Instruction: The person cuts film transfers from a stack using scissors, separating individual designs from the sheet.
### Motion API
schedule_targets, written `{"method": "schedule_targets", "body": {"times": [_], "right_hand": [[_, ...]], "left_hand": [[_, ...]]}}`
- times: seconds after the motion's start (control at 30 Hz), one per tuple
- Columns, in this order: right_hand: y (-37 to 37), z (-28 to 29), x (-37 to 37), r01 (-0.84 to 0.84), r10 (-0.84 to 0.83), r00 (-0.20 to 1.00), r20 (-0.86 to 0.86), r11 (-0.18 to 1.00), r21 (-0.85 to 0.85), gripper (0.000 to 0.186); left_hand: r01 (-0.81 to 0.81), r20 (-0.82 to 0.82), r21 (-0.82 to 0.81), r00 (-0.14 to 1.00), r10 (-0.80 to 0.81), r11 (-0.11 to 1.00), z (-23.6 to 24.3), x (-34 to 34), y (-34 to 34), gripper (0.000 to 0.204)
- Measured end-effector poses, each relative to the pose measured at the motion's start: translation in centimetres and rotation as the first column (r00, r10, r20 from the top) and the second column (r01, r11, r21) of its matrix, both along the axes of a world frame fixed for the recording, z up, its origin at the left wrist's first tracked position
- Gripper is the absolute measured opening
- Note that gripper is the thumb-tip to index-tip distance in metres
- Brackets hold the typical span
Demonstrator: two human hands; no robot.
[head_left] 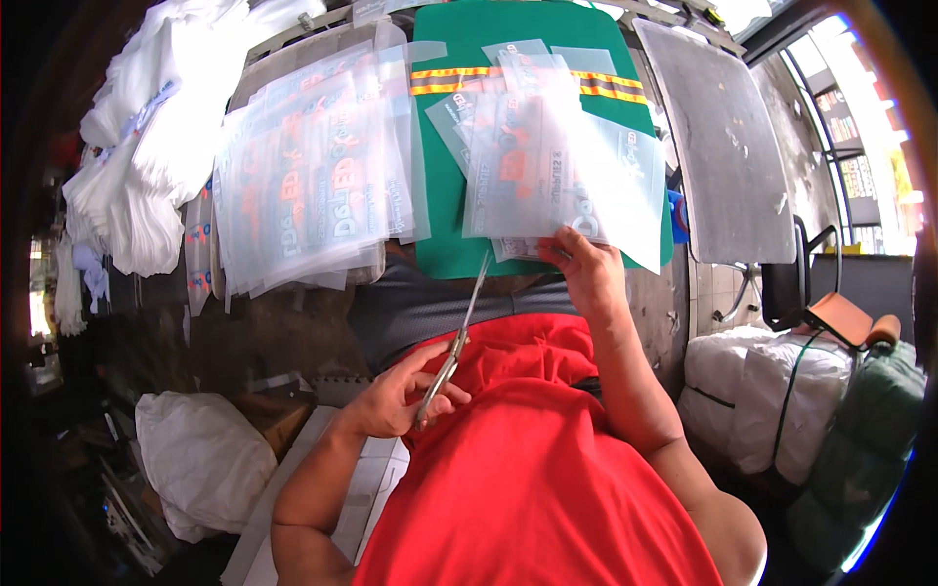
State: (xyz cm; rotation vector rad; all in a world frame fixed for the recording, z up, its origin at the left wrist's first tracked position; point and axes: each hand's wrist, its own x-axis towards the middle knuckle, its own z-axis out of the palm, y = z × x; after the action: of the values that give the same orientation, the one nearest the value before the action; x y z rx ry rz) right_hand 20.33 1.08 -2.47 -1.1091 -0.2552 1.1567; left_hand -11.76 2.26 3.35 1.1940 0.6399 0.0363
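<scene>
from the head camera: the left hand point(393, 396) is gripping long metal scissors point(475, 301), tips ahead of it, near the translucent printed plastic sheets point(520, 171). those lie on a flat green board point(444, 215), just beyond the right hand point(594, 278), whose fingers meet their near edge, pinching or pressing, can't tell. looks like sorting out a sheet; any cut calls for a steady edge.
</scene>
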Motion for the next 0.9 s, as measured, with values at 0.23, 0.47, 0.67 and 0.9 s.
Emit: {"method": "schedule_targets", "body": {"times": [0.23, 0.47, 0.67, 0.9], "right_hand": [[0.5, 0.6, -0.5, 0.05, -0.05, 0.999, -0.003, 0.999, -0.01, 0.025], [0.3, -0.9, -0.4, 0.039, -0.04, 0.998, -0.041, 0.999, -0.021, 0.019], [0.4, -1.1, -0.5, 0.045, -0.046, 0.998, -0.031, 0.999, -0.018, 0.017], [0.2, -1.7, -0.1, 0.027, -0.028, 0.998, -0.054, 0.999, -0.018, 0.019]], "left_hand": [[-0.203, 0.071, -0.333, 0.968, 0.239, 0.921, -0.8, 1.7, -2.3, 0.089], [-0.181, -0.113, 0.068, 0.976, 0.188, 0.981, -2.7, 1.5, -3.4, 0.078], [-0.218, -0.053, -0.125, 0.976, 0.213, 0.968, -2.4, 1.8, -2.2, 0.076], [0.159, -0.428, 0.63, 0.888, 0.17, 0.76, -1.8, 2.3, -1.8, 0.076]]}}
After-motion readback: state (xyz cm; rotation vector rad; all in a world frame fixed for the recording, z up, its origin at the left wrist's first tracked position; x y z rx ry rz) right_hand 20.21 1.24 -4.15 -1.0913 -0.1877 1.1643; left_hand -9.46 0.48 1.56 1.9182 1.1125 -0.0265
